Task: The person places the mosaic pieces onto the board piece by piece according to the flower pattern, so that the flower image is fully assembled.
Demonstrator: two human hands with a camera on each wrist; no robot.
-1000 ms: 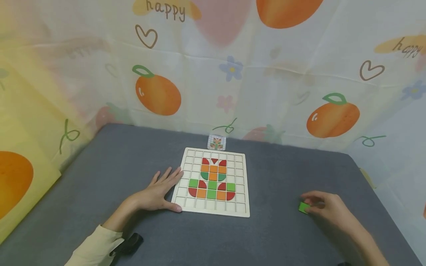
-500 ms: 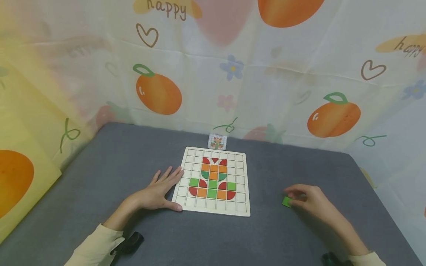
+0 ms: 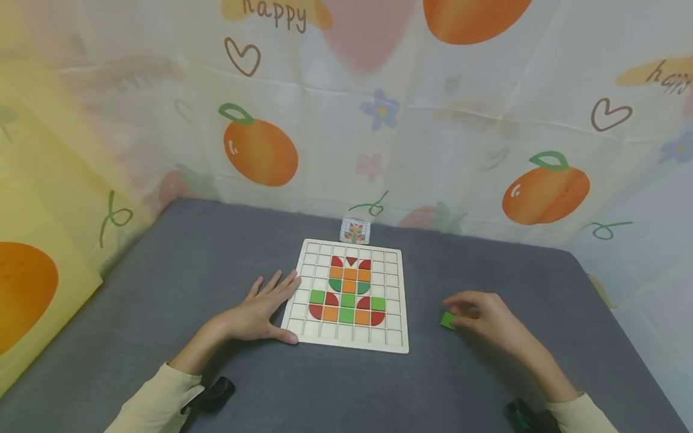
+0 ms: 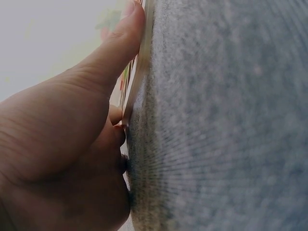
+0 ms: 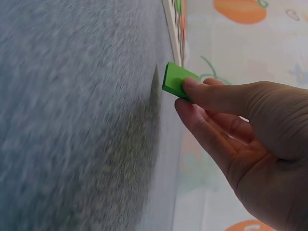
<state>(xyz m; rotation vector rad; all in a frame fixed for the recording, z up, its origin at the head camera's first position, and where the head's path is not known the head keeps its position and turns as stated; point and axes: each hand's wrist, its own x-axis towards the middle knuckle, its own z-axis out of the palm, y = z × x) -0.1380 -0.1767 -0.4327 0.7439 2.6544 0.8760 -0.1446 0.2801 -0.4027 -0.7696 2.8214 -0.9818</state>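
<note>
A flat green square tile (image 5: 175,79) is pinched between the thumb and fingers of my right hand (image 3: 484,319), held above the table to the right of the board. My left hand (image 3: 254,314) lies with spread, straight fingers at the left edge of the white grid board (image 3: 393,337); its thumb rests on the lower left corner. In the left wrist view, the thumb (image 4: 122,41) lies along the board's edge. Red, orange and green pieces on the board form a flower, with an orange square (image 3: 349,286) in its middle and green squares below.
A small pattern card (image 3: 355,231) showing a similar flower lies just behind the board. The dark grey cloth (image 3: 243,234) covers the table, and a fruit-print curtain (image 3: 335,138) hangs behind it. Dark devices sit at both wrists.
My right hand has moved left toward the board, carrying the green square tile. The left hand stays in place on the board, and the pieces on it look the same.
</note>
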